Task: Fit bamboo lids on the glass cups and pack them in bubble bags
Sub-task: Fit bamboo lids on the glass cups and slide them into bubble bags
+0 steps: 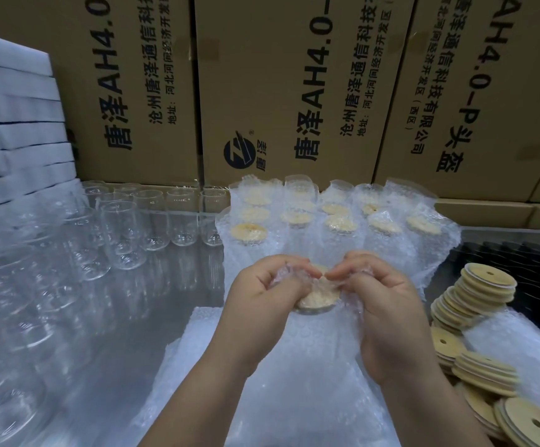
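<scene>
At the centre of the head view a glass cup with a bamboo lid (317, 300) sits inside a bubble bag (347, 304). My left hand (262, 295) and my right hand (381, 301) pinch the bag's open top from both sides, folding the film over the lid. Several packed lidded cups (297, 217) stand in rows behind them. Empty glass cups (152, 217) stand to the left. Loose bamboo lids (484, 288) are stacked at the right.
A pile of flat bubble bags (281, 382) lies under my forearms on the metal table (126, 333). Cardboard boxes (288, 91) form a wall at the back. White foam sheets (13, 124) are stacked far left. A black tray (539, 262) sits behind the lids.
</scene>
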